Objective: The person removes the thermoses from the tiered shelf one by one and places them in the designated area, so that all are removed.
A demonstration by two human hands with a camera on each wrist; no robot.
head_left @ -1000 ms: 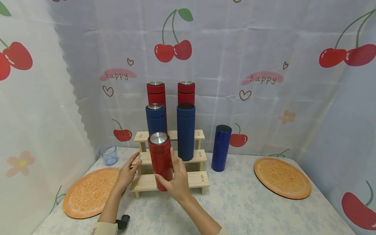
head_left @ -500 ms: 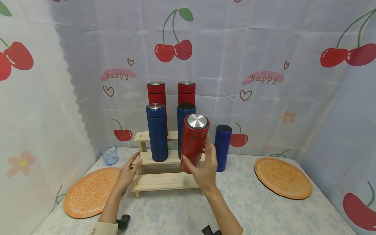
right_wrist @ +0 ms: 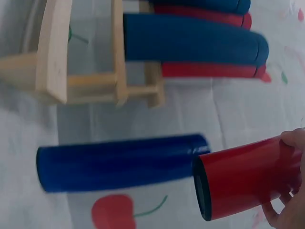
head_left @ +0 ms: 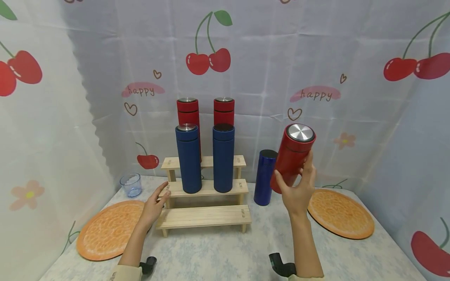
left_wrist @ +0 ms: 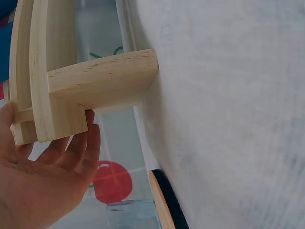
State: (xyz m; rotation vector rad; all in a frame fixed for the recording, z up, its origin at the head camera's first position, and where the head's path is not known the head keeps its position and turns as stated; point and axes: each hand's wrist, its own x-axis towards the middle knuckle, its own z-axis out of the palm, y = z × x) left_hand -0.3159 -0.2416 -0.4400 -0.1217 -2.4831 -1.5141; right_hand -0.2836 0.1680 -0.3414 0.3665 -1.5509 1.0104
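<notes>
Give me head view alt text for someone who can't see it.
A right hand holds a tilted red flask aloft near a glossy blue flask standing on the table; the left hand holds the left side of a three-tier wooden stand. Two matte blue flasks stand on its middle tier, two red flasks behind.
</notes>
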